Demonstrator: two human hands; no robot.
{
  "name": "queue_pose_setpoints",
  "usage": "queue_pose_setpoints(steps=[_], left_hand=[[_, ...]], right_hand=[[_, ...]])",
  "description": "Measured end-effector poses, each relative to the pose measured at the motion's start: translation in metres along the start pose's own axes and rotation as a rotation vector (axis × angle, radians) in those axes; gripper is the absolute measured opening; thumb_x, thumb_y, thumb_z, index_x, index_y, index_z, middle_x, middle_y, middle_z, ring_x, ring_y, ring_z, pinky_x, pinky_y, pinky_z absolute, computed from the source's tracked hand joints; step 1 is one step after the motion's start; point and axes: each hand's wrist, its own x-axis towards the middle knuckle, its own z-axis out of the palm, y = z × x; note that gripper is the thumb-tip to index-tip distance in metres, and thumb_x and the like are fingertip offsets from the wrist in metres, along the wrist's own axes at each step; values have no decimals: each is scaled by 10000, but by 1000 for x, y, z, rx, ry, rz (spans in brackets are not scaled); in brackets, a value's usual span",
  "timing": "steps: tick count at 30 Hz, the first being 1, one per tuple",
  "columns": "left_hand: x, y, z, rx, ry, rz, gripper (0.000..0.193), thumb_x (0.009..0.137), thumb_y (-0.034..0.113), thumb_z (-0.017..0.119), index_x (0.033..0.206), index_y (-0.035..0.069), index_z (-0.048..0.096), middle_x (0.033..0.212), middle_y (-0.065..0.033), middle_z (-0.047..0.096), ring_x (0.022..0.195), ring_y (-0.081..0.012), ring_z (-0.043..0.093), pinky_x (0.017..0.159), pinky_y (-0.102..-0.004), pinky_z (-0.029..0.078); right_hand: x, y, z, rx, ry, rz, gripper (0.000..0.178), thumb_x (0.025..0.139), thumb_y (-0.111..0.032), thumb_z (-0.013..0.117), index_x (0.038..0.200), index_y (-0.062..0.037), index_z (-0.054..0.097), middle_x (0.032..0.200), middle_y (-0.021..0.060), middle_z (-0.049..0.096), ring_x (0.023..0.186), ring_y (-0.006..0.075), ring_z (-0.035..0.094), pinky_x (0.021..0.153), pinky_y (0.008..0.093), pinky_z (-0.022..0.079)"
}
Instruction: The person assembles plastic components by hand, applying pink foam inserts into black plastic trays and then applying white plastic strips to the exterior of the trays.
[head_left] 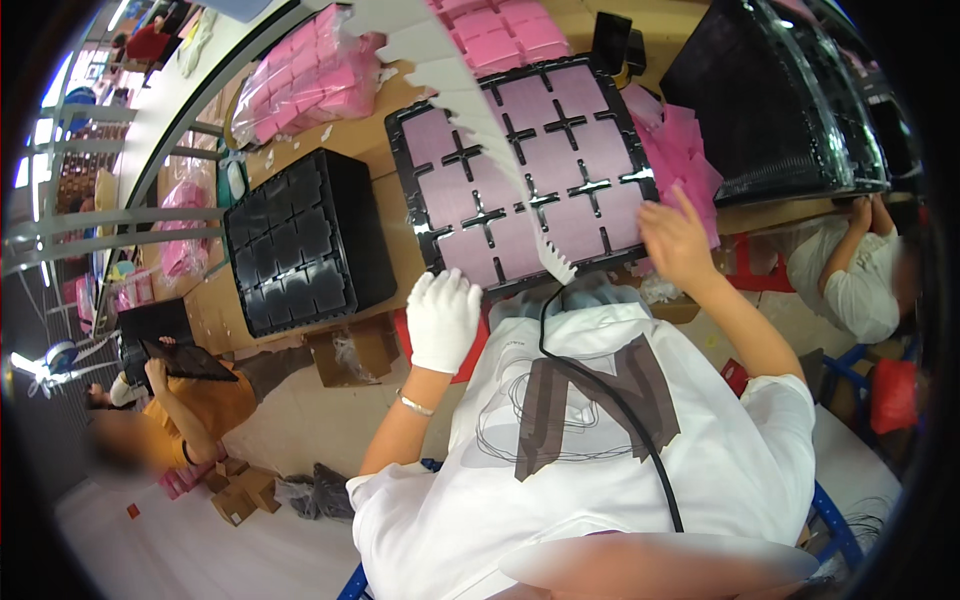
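Observation:
In front of me lies a black plastic tray [590,178] with cross-shaped dividers and pale pink sheets [516,242] in its compartments. My left hand [442,320], in a white glove, is at the tray's near left corner, its fingers bent together over the rim. Bare and with its fingers apart, my right hand [680,240] rests at the near right edge of the tray. Just beyond that hand, loose bright pink sheets [690,165] stick out beside the tray. A white toothed strip seems to cross in front of the tray, ending near its front edge.
A stack of black trays [300,245] stands to the left, with bagged pink pieces [305,80] behind it. More black trays [775,100] are piled at the right. A person in orange [190,420] holds a black tray at left; another in white [850,275] is at right.

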Motion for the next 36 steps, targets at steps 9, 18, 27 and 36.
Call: queue_pose_setpoints(steps=[9, 18, 27, 36], left_hand=[[-1, -14, 61, -599, 366, -673, 672, 752, 251, 856, 1245, -72, 534, 1261, -193, 502, 1056, -278, 597, 976, -386, 478], [14, -44, 71, -1030, 321, -913, 495, 799, 263, 820, 1105, -69, 617, 945, -85, 653, 816, -119, 592, 753, -281, 501], [-32, -42, -50, -1201, 657, -625, 334, 842, 136, 733, 1093, -42, 602, 981, -47, 619, 909, -118, 557, 819, -278, 470], [-160, -86, -182, -445, 1338, -907, 427, 895, 60, 718, 1256, -109, 566, 1216, -112, 640, 1093, -175, 594, 1013, -306, 442]], right_hand=[[13, -9, 52, 331, 156, 668, 727, 931, -275, 672, 1496, 12, 317, 1475, 247, 428, 1362, 370, 432, 1112, 428, 350], [8, 0, 70, 363, 271, 686, 551, 992, -295, 577, 1427, 12, 435, 1398, 243, 505, 1307, 374, 475, 1104, 411, 347], [11, 3, 35, 271, 429, 559, 462, 1045, -265, 460, 1431, -9, 455, 1509, 215, 396, 1436, 370, 313, 1177, 456, 227], [36, 2, -13, 376, 574, 562, 416, 1063, -228, 429, 1404, 2, 486, 1488, 181, 435, 1388, 309, 406, 1140, 395, 312]])
